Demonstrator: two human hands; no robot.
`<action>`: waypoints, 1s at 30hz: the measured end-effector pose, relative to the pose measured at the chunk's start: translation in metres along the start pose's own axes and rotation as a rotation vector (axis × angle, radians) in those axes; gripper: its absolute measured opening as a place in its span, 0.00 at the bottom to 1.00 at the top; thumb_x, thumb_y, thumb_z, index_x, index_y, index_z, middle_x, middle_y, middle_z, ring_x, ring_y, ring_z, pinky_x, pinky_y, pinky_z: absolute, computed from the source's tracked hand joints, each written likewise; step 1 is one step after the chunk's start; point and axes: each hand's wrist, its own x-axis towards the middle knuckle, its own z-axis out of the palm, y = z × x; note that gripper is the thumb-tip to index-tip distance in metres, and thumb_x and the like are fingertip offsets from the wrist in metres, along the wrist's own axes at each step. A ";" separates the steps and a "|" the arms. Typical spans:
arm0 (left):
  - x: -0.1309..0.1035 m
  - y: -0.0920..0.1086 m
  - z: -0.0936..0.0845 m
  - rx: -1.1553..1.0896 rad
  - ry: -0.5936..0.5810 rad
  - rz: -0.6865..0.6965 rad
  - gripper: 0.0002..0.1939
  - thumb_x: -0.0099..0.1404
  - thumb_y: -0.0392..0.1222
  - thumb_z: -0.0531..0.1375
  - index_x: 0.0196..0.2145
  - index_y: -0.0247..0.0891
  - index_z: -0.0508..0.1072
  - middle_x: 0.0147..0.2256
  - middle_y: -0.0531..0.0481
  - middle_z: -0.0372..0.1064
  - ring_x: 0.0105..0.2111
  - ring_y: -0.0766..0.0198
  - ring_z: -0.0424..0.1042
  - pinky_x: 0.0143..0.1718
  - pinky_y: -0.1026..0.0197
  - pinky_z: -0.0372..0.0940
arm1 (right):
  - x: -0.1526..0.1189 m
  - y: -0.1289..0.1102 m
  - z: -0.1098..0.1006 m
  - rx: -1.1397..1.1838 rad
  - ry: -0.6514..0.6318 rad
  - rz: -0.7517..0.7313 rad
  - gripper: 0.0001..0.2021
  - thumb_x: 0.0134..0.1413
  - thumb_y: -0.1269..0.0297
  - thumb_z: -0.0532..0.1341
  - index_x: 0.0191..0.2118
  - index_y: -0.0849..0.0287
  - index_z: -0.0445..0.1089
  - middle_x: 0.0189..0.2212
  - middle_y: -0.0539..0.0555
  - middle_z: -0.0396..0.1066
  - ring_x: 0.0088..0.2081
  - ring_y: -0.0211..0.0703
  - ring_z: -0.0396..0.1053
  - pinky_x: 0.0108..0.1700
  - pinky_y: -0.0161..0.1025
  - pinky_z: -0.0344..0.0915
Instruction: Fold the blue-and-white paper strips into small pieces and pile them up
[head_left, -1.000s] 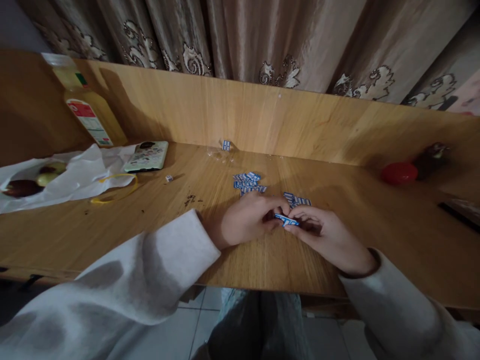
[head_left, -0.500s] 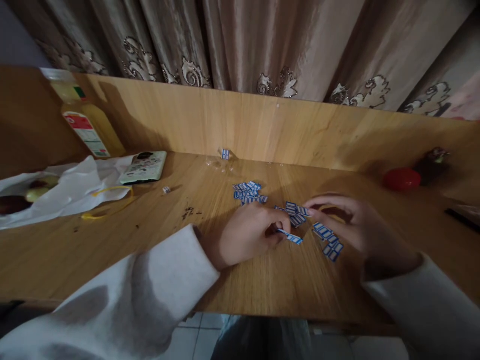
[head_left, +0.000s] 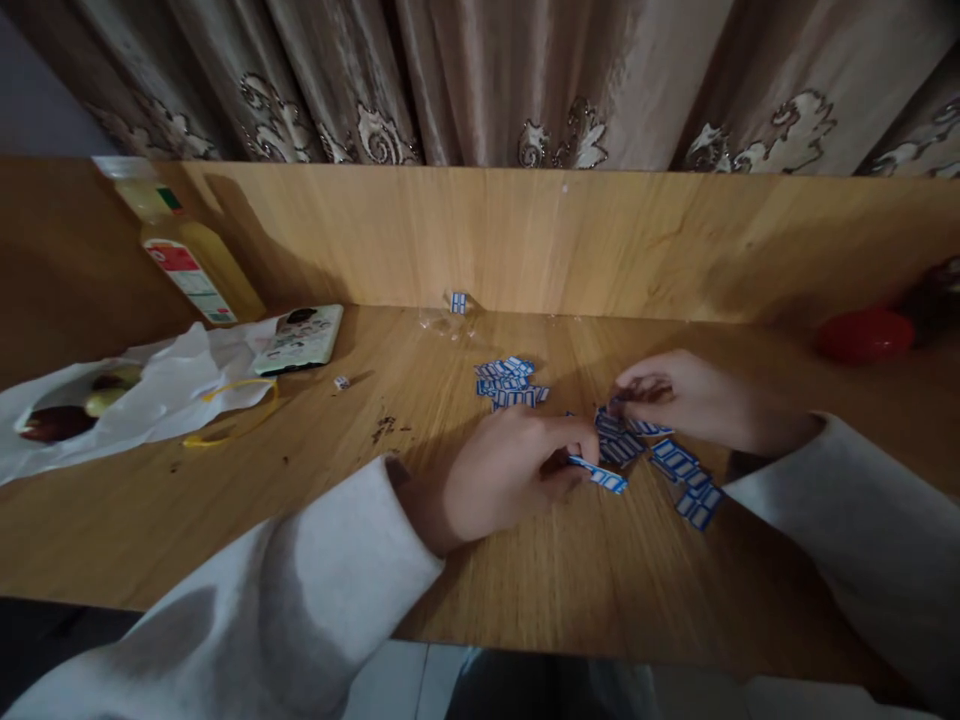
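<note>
My left hand [head_left: 517,470] is closed in a pinch on a blue-and-white label strip [head_left: 607,480], which sticks out to the right of its fingers. Just beyond that strip, my right hand [head_left: 686,400] has its fingertips together on a small blue-edged label at the top of a loose pile of labels [head_left: 622,445]. Several more labels [head_left: 686,470] lie overlapped below the right hand. Behind the left hand is another heap of the same blue-bordered labels [head_left: 510,378]. The fingertips of both hands are partly hidden.
A small upright label piece [head_left: 458,302] stands near the back board, beside clear plastic [head_left: 439,322]. At left are a bottle [head_left: 191,255], a flat patterned case [head_left: 304,338], white paper [head_left: 165,370], a yellow band [head_left: 240,430] and a die [head_left: 342,382]. A red object [head_left: 866,335] sits right.
My right hand has moved its fingers together onto the middle pile, where they were spread before. My left hand keeps its strip. The whole view has shifted slightly.
</note>
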 end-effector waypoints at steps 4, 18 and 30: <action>0.001 -0.001 0.000 -0.050 0.017 -0.018 0.06 0.58 0.31 0.56 0.33 0.37 0.71 0.27 0.54 0.68 0.27 0.71 0.64 0.28 0.68 0.57 | -0.015 -0.017 -0.015 0.064 0.111 -0.050 0.09 0.44 0.57 0.63 0.31 0.55 0.71 0.29 0.51 0.74 0.31 0.42 0.71 0.34 0.40 0.67; 0.004 -0.004 0.005 -0.327 0.135 -0.174 0.03 0.58 0.33 0.57 0.32 0.34 0.71 0.30 0.51 0.70 0.29 0.70 0.69 0.32 0.68 0.63 | -0.030 -0.026 0.021 0.286 0.060 0.037 0.06 0.46 0.61 0.62 0.28 0.57 0.69 0.27 0.51 0.74 0.31 0.41 0.71 0.34 0.38 0.67; 0.002 -0.006 0.003 -0.109 0.173 -0.029 0.06 0.57 0.30 0.56 0.34 0.35 0.69 0.29 0.53 0.68 0.29 0.70 0.66 0.31 0.67 0.61 | -0.040 -0.039 0.030 0.136 -0.005 -0.090 0.08 0.50 0.61 0.58 0.35 0.50 0.74 0.35 0.50 0.76 0.38 0.45 0.72 0.39 0.43 0.70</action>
